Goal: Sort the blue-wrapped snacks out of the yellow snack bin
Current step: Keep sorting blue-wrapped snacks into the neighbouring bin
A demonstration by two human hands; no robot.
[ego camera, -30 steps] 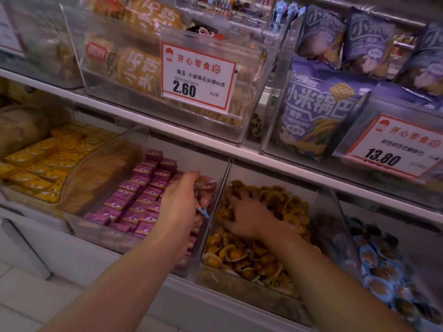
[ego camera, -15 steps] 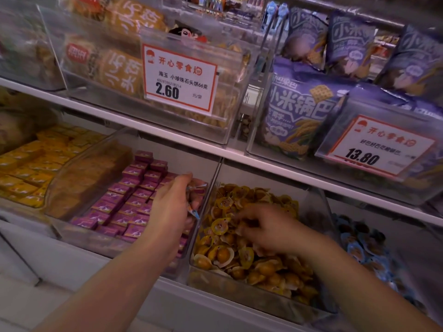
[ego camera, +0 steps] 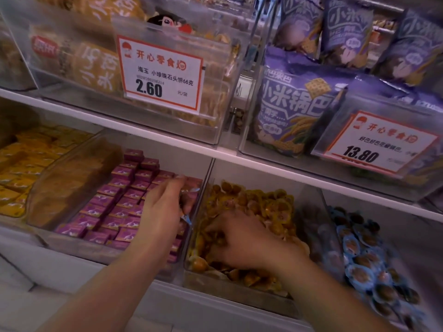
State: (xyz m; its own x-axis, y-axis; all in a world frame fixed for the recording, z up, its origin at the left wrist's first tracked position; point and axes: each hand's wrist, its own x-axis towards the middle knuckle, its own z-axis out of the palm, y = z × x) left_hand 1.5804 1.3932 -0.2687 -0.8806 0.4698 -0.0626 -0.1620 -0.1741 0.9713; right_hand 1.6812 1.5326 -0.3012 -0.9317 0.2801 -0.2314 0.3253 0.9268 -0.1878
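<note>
The yellow snack bin (ego camera: 230,291) is a clear box on the lower shelf, full of round yellow-wrapped snacks (ego camera: 275,207). My right hand (ego camera: 242,243) is down among them at the front of the bin, fingers curled into the pile; what they hold is hidden. My left hand (ego camera: 163,209) hovers over the bin's left wall and grips a few blue-wrapped snacks (ego camera: 188,218), whose blue edges stick out beside the fingers. A bin of blue-wrapped snacks (ego camera: 364,262) stands to the right.
Left of the yellow bin is a clear bin of purple boxes (ego camera: 112,209), then yellow boxes (ego camera: 21,164). The white shelf edge (ego camera: 239,161) runs above, carrying bins with price tags 2.60 (ego camera: 163,73) and 13.80 (ego camera: 381,142) and purple bags (ego camera: 294,104).
My right hand has moved from the back of the yellow bin toward its front and dug into the pile. My left hand has stayed by the bin wall with the blue snacks.
</note>
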